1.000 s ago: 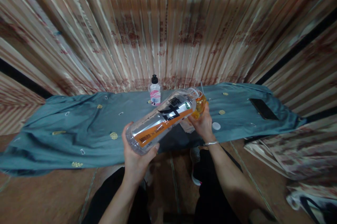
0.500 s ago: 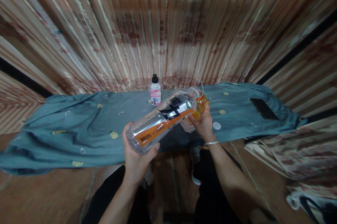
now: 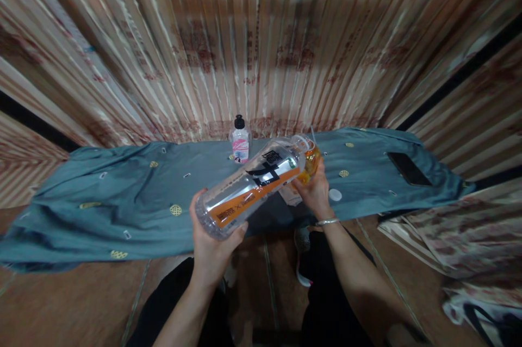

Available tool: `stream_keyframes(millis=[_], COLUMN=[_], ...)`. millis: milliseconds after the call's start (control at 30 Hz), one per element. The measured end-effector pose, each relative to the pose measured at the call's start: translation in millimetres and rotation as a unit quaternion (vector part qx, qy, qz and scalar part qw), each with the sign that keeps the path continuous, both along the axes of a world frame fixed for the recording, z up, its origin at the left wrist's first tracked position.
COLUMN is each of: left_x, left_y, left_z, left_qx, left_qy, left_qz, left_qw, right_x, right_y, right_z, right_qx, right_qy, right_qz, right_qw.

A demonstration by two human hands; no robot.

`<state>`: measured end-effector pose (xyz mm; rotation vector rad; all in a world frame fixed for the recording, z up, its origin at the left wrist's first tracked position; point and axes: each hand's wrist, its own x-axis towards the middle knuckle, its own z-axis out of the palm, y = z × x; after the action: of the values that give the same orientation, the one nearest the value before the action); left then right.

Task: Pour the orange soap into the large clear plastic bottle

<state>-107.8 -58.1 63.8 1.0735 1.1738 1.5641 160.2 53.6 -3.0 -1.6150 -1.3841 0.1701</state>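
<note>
Wrapped around the base of a large clear plastic bottle is my left hand. The bottle has an orange label with black marks and tilts with its open mouth up and to the right. My right hand grips a glass cup with amber liquid in it. A thin straw-like stick rises from the cup. The bottle's mouth is at the cup's rim; whether they touch, I cannot tell. Just right of my right hand a white bottle cap lies on the cloth.
A small clear bottle with a black top and pink label stands at the back of the teal cloth. On the right lies a black phone. A pale packet lies partly beneath the bottle. Striped curtains hang behind.
</note>
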Motion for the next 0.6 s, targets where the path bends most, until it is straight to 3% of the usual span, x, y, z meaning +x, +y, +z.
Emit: stream_keyframes(millis=[300,600], left_x=[8.8,0.3], left_y=[-1.4,1.8], left_z=[2.5,1.9], left_qx=[0.010,0.001], left_qy=[0.002,0.022], left_qz=[0.038,0.003], left_qw=[0.999,1.000], right_x=[2.1,2.4], right_y=[-0.2,-0.5], right_z=[-1.0,-4.3], right_qx=[0.003,-0.007], right_qy=[-0.003,-0.001], right_qz=[0.007,-0.002], right_qw=[1.000,1.000])
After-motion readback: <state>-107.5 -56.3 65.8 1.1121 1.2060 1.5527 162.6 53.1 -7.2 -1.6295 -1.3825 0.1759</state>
